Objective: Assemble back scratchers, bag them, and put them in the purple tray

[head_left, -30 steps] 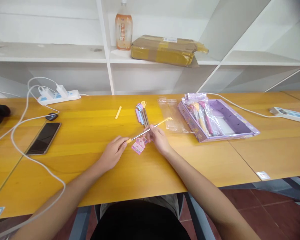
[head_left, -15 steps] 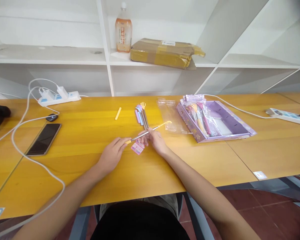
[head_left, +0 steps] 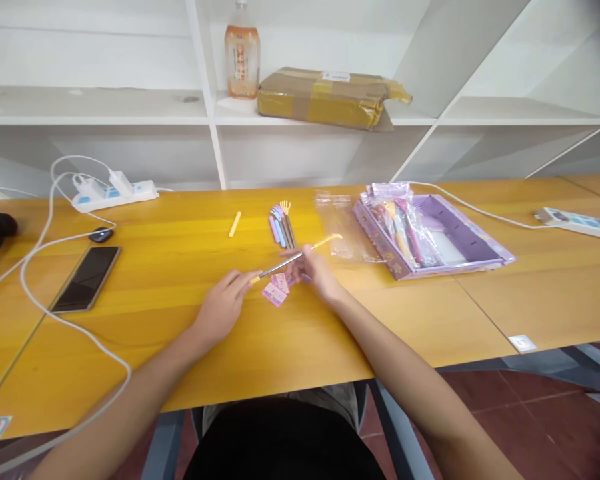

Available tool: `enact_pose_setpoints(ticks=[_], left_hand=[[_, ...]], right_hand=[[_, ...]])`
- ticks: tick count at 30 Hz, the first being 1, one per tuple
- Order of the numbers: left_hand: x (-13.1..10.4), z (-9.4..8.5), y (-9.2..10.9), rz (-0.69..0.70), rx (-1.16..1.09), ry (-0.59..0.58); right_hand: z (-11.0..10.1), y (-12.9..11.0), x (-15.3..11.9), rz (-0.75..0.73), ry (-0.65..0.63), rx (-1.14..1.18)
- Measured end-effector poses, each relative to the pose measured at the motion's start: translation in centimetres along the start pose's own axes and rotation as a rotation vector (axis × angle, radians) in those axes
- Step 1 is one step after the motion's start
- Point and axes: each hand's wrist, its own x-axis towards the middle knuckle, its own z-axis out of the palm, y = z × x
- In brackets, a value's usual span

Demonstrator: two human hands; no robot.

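Observation:
A thin back scratcher (head_left: 281, 265) with a silver rod and yellow ends slants up to the right above the table. My left hand (head_left: 225, 300) is closed round its yellow lower end. Closer to its yellow head, my right hand (head_left: 316, 272) has thumb and fingers at the rod; the other fingers are partly hidden and blurred. Below the rod lie small pink printed cards (head_left: 275, 294). Just behind, several back scratchers (head_left: 283, 225) with hand-shaped heads in yellow, purple and blue lie bunched together. A short yellow stick (head_left: 235, 224) lies apart to their left.
A purple box (head_left: 460, 265) holding bagged back scratchers stands to the right, with clear plastic bags (head_left: 347, 230) beside it. On the left are a phone (head_left: 87, 279), a white cable and a power strip (head_left: 116, 195). Shelves behind hold a bottle (head_left: 243, 61) and a taped parcel (head_left: 325, 99).
My right hand has shifted slightly right along the rod, uncovering more of the pink cards. My left hand keeps its hold on the yellow end. The whole view has tilted slightly.

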Motion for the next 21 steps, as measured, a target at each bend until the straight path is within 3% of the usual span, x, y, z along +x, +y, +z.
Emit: enact_pose_setpoints(ticks=[4, 7, 13, 21], left_hand=[[0.0, -0.3, -0.1, 0.011, 0.061, 0.019], [0.0, -0.4, 0.0, 0.02, 0.079, 0.014], [-0.1, -0.4, -0.1, 0.019, 0.051, 0.026], [0.0, -0.4, -0.4, 0.033, -0.008, 0.005]], right_hand=[[-1.7, -0.5, 0.8, -0.025, 0.292, 0.185], [-2.4, -0.4, 1.2, -0.063, 0.391, 0.241], [-1.7, 0.6, 1.2, -0.144, 0.405, 0.201], [-1.7, 1.1, 1.0, -0.161, 0.315, 0.235]])
